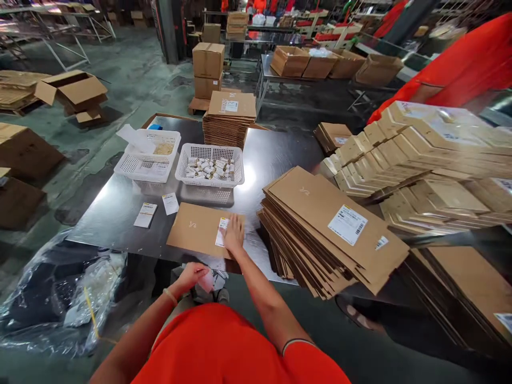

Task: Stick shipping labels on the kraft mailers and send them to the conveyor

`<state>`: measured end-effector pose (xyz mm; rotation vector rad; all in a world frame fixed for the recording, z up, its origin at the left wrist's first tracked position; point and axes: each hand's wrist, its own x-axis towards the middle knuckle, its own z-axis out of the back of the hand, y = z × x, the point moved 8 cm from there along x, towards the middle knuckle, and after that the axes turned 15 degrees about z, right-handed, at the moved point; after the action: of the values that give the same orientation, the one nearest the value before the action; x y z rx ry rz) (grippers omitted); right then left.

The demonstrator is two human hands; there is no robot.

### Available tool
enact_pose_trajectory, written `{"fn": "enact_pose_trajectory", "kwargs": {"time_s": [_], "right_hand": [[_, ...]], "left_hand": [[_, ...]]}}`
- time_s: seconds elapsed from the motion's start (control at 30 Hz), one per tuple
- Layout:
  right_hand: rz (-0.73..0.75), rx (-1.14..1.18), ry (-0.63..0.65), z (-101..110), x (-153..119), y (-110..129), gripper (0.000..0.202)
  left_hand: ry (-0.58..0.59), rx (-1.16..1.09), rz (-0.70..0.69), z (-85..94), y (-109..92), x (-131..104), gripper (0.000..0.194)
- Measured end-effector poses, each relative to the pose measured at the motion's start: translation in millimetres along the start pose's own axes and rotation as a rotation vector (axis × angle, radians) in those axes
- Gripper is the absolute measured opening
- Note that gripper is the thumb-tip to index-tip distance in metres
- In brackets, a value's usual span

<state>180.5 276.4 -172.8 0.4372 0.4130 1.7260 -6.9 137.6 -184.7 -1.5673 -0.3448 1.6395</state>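
A flat brown cardboard piece (192, 234) lies near the front edge of the metal table. My right hand (234, 233) rests flat on it with fingers stretched out, partly covering a white label (221, 232) with a yellow strip. Just off the table's edge, my left hand (192, 276) pinches a thin, pale pinkish sheet of paper (206, 280). To the left of the cardboard are a small stack of printed labels (145, 215) and a single label (170, 204).
One white basket (239, 172) contains small white-and-brass parts; another basket (127, 169) holds a smaller tray. Labelled cardboard stacks (312, 213) stand at right, another (232, 112) behind. Crates of wooden pieces (400, 149) and a person in red (452, 64) are farther right. Plastic-wrapped material (60, 298) lies left.
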Motion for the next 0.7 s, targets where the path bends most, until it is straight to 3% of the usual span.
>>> {"fn": "enact_pose_trajectory", "kwargs": {"time_s": [0.07,0.17,0.3,0.4,0.47,0.5,0.57,0.7], "right_hand": [[-0.190,0.002,-0.172,25,-16,-40,0.058],[-0.297,0.119,-0.313,42,-43,-70,0.030],[-0.306,0.200,-0.322,30,-62,-52,0.008],[-0.346,0.330,-0.384,32,-61,-27,0.019],[-0.319,0.477,-0.430,52,-56,-16,0.027],[-0.281,0.526,-0.481,73,-54,-14,0.030],[-0.194,0.529,-0.673,136,-61,-23,0.038],[-0.146,0.422,-1.091,283,-110,-85,0.055]], "left_hand": [[-0.097,0.091,-0.027,10.7,-19,4,0.027],[-0.309,0.400,0.052,24.1,-38,8,0.054],[-0.356,0.596,0.145,25.5,-46,11,0.062],[-0.338,0.644,0.118,27.3,-48,8,0.062],[-0.320,0.642,0.061,30.2,-50,2,0.062],[-0.313,0.621,0.014,31.9,-52,-2,0.061],[-0.308,0.566,-0.082,35.7,-57,-13,0.053],[-0.357,0.584,-0.139,39.3,-65,-35,0.029]]}}
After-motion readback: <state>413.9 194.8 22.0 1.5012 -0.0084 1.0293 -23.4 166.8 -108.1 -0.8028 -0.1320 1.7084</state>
